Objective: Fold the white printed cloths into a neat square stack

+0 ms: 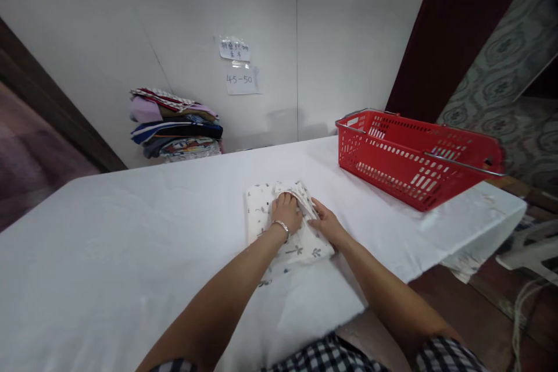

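A white cloth with small grey palm-tree prints lies partly folded near the front of the table. My left hand, with a silver bracelet at its wrist, rests on the cloth's middle. Its fingers are bent close together at the opening of a raised fold, the tips partly hidden. At the cloth's right edge, my right hand pinches the folded layers between thumb and fingers. Whether the cloth is a garment, I cannot tell.
The table has a white cover. A red plastic basket with metal handles stands at the right. Against the wall at the back left is a stack of folded clothes. Paper signs hang above. A white stool stands at the far right.
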`<action>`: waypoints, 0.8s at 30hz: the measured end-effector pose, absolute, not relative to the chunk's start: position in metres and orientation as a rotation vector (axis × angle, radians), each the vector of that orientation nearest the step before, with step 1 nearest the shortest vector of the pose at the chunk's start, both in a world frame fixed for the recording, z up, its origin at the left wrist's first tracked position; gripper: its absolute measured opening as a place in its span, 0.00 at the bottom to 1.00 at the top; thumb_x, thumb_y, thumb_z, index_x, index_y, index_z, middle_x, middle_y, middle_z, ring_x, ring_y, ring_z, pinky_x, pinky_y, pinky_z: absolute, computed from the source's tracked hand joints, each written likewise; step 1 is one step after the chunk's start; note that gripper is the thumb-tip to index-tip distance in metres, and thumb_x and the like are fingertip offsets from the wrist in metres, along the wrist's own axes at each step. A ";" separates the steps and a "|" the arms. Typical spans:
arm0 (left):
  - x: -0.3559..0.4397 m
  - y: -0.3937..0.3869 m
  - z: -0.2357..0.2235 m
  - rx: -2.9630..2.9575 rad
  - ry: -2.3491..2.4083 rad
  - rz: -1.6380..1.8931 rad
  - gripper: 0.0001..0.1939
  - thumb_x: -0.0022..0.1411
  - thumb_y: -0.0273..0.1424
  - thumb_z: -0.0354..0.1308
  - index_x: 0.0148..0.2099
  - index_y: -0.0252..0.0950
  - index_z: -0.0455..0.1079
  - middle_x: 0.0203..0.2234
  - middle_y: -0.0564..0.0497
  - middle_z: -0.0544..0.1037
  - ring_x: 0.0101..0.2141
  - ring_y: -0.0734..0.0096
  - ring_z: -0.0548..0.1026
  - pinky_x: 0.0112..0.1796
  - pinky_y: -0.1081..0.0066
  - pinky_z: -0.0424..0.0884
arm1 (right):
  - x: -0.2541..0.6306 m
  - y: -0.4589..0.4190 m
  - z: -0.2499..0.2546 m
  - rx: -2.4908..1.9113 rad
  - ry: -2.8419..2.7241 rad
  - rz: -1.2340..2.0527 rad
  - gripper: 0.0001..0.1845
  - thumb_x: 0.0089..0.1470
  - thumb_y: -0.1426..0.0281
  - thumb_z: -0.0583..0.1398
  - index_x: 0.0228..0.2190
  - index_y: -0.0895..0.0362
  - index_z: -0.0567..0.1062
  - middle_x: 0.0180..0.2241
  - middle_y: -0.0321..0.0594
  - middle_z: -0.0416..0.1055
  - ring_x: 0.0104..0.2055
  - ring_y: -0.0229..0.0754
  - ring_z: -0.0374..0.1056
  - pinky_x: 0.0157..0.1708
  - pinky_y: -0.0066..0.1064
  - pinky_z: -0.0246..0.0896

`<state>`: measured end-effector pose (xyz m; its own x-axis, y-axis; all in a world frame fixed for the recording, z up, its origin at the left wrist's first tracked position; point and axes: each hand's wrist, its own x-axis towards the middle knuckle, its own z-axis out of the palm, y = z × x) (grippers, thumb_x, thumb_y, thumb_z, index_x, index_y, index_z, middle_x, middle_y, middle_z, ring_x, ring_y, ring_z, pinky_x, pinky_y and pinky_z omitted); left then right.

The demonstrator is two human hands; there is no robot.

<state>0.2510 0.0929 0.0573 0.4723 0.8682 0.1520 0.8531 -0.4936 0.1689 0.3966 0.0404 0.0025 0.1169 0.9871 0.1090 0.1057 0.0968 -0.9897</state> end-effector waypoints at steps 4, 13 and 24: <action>0.262 0.106 0.057 2.738 1.462 0.344 0.25 0.58 0.30 0.44 0.59 0.37 0.58 0.64 0.48 0.47 0.63 0.60 0.40 0.59 0.52 0.37 | 0.395 0.041 -0.007 -1.259 -1.170 0.967 0.40 0.41 0.71 0.61 0.58 0.50 0.59 0.54 0.39 0.63 0.54 0.46 0.61 0.53 0.40 0.55; 0.246 0.117 0.049 2.520 1.462 0.221 0.24 0.61 0.36 0.44 0.60 0.39 0.57 0.64 0.46 0.47 0.63 0.62 0.45 0.58 0.54 0.47 | 0.396 0.038 0.009 -1.229 -0.967 1.258 0.48 0.40 0.67 0.64 0.60 0.54 0.50 0.49 0.43 0.69 0.44 0.45 0.69 0.45 0.38 0.64; 0.162 0.135 0.057 2.196 1.774 0.457 0.25 0.60 0.40 0.47 0.58 0.35 0.60 0.63 0.44 0.50 0.62 0.59 0.48 0.59 0.57 0.49 | 0.406 0.100 0.033 -1.500 -1.049 1.268 0.53 0.36 0.66 0.67 0.61 0.52 0.50 0.45 0.44 0.70 0.41 0.45 0.70 0.47 0.40 0.61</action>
